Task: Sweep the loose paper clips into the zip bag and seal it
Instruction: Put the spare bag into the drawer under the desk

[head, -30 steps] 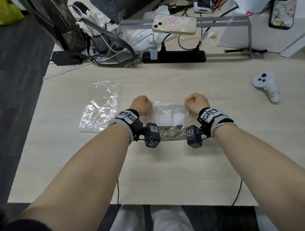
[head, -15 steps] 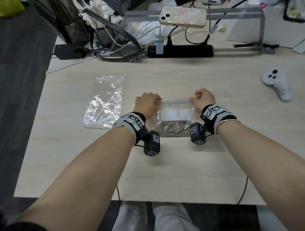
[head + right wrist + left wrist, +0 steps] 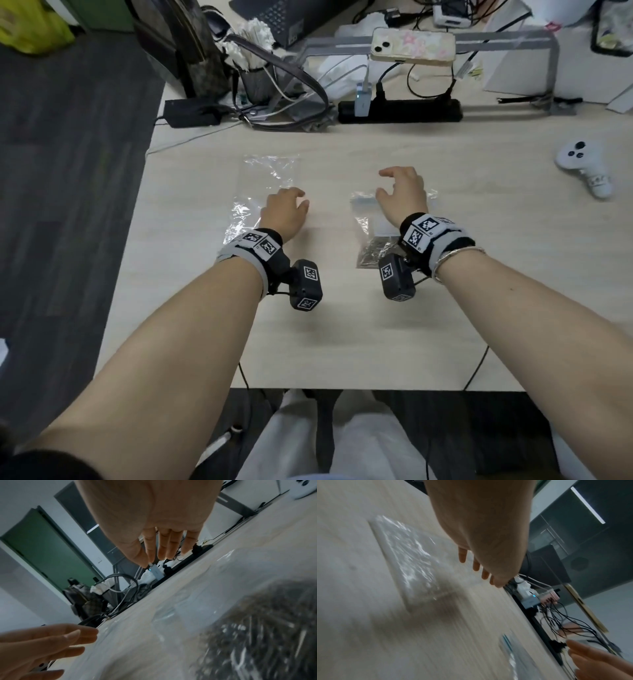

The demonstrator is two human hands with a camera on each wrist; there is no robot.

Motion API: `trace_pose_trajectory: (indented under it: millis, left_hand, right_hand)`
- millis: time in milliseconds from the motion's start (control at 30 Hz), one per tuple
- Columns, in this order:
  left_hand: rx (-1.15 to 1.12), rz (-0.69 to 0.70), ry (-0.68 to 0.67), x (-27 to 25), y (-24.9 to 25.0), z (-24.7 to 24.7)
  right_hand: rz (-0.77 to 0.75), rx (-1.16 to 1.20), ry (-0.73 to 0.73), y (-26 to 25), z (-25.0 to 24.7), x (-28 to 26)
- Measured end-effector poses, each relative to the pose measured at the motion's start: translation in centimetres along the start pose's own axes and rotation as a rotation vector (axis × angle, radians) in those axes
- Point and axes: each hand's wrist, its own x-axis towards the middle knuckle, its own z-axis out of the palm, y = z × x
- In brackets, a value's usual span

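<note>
A clear zip bag (image 3: 363, 214) lies flat on the light wooden table (image 3: 342, 325). A heap of metal paper clips (image 3: 371, 253) fills its near end, also blurred in the right wrist view (image 3: 260, 631). My right hand (image 3: 394, 185) hovers over the bag's far end, fingers (image 3: 164, 547) spread and relaxed, holding nothing. My left hand (image 3: 291, 205) is off the zip bag to its left, fingers (image 3: 476, 565) loose, holding nothing. It sits beside a second, crinkled clear bag (image 3: 263, 185), which the left wrist view shows lying flat (image 3: 409, 561).
A black power strip (image 3: 399, 111) with cables, a phone (image 3: 412, 45) on a metal stand and a handbag (image 3: 202, 54) line the far edge. A white controller (image 3: 582, 161) lies at the right. The table's left edge (image 3: 137, 205) drops to dark floor.
Both hands were pinching the zip bag's top edge; now they have let go and opened. The left hand has moved left, away from the bag. The bag lies flat.
</note>
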Motion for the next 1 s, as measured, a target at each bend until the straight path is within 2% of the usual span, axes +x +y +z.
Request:
trace_pose_trajectory:
  millis: [167,267,367,500,600,700,833,933,1000]
  left_hand:
    - [0.095,-0.226,0.050,-1.1,-6.2,-2.2]
    - [0.070,-0.327,-0.034,-1.0,-9.0,-2.4]
    - [0.088,-0.327,-0.118,-0.9,-10.4,-2.7]
    - [0.135,-0.329,-0.096,-1.9,-9.9,-2.9]
    - [0.097,-0.277,-0.126,-2.7,-9.6,-2.1]
    - [-0.036,-0.270,-0.126,-3.0,-9.7,-1.6]
    - [-0.111,-0.248,-0.146,-3.0,-9.9,-1.8]
    - [-0.160,-0.159,-0.146,-2.8,-9.4,-2.2]
    - [-0.259,-0.074,-0.094,-2.9,-8.2,-2.8]
  right_hand:
    - [-0.043,0.001,-0.097,-3.1,3.9,-2.4]
    - [-0.062,0.019,-0.212,-4.2,6.4,-3.4]
    - [-0.047,0.019,-0.363,-5.3,8.3,-4.1]
    - [0.004,0.014,-0.490,-6.2,9.7,-4.6]
    - [0.058,0.031,-0.460,-6.5,10.4,-4.6]
    - [0.149,0.126,-0.399,-6.4,10.7,-4.6]
    - [0.159,0.183,-0.257,-6.1,10.5,-4.7]
    - [0.187,0.314,-0.203,-6.0,9.0,-5.0]
    - [0.206,0.432,-0.176,-6.3,7.2,-5.7]
